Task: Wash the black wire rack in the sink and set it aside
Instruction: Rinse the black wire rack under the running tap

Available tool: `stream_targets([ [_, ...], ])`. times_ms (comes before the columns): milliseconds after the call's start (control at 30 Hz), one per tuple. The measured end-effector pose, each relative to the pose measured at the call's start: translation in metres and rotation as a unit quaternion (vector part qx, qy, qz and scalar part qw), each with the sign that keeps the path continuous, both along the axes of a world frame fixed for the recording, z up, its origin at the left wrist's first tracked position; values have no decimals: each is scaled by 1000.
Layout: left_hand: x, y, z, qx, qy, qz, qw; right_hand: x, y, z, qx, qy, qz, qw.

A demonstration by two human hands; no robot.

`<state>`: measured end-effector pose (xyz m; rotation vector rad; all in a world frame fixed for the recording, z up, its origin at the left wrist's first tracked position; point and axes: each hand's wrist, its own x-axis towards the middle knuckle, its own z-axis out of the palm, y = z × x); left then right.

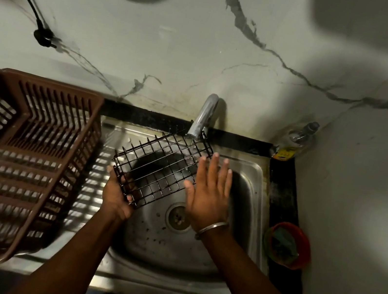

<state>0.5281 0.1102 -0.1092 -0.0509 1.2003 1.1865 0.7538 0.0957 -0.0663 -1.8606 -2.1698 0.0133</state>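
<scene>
Midway through the wash, by the look of it. Black wire rack [158, 169] held tilted over the steel sink [255, 172] in the middle of the frame, far edge tucked right under the tap [203, 117], near corner down toward the drain [178, 217]. Left hand [117, 198] cupped under that lower left corner, fingers [129, 197] curled shut around the wires, carrying the weight. Right hand [208, 195] spread flat and open against the right side of the rack, fingers straight, gripping nothing, apparently rubbing the grid; a metal bangle [212, 229] at the wrist. A pale blur under the spout suggests running water, hard to confirm. No soap or sponge in either hand. Brown plastic basket [13, 162] at the left of the frame, resting on the draining board just beside the sink, with nothing visible inside; a likely spot for setting the rack aside. Clear bottle [297, 138] on the dark counter [282, 197] at the upper right corner of the sink, red bowl [287, 244] with something greenish in it further down the right edge. Done so far: rack in the sink and under the tap. Left to do: finish rubbing and rinsing, shake off, lift clear, set aside.
</scene>
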Motion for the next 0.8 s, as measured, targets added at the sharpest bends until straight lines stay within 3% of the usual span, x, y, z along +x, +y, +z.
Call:
stream_targets([
  [133,7,1,5,4,11,-1,1000,-16,-7,-1,32,-22,114,993],
  [267,11,7,7,5,20,-11,1000,-30,6,9,-47,-12,7,999],
  [367,10,10,3,11,39,-30,999,-35,15,13,-60,-48,80,994],
  [500,10,18,4,-4,87,-73,993,-37,33,26,-100,-30,24,994],
  [633,6,36,12,-22,117,-113,986,-47,41,41,-102,-40,85,990],
  [800,5,61,42,-59,139,-171,974,-33,78,53,-176,3,84,981],
])
